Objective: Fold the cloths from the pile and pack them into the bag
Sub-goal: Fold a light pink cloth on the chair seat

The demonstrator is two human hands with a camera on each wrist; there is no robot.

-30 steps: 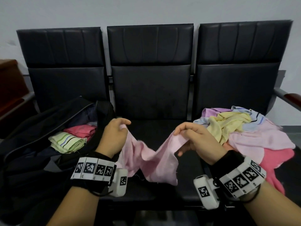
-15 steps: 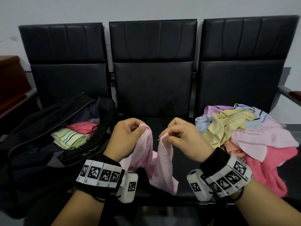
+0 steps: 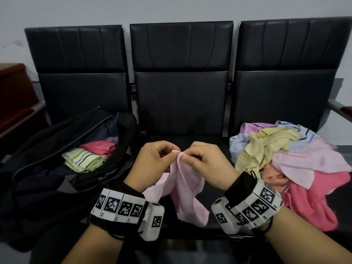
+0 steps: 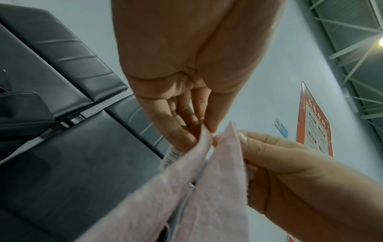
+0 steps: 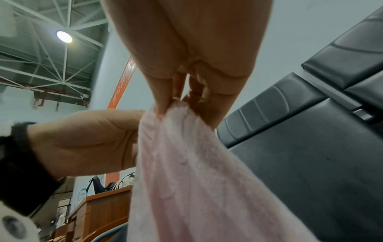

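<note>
Pale pink terry cloth [image 3: 182, 189]: top corners pinched together, one each in left hand [image 3: 154, 162] and right hand [image 3: 207, 164] grip (fingers curled), hanging above black bench [image 3: 181, 139].

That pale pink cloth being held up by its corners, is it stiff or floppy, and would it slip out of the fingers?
Probably floppy: the pink cloth hangs in loose folds below the left hand and right hand. Likely light, since fingertip pinches alone carry it. Its fuzzy surface suggests it grips rather than slips.
</note>
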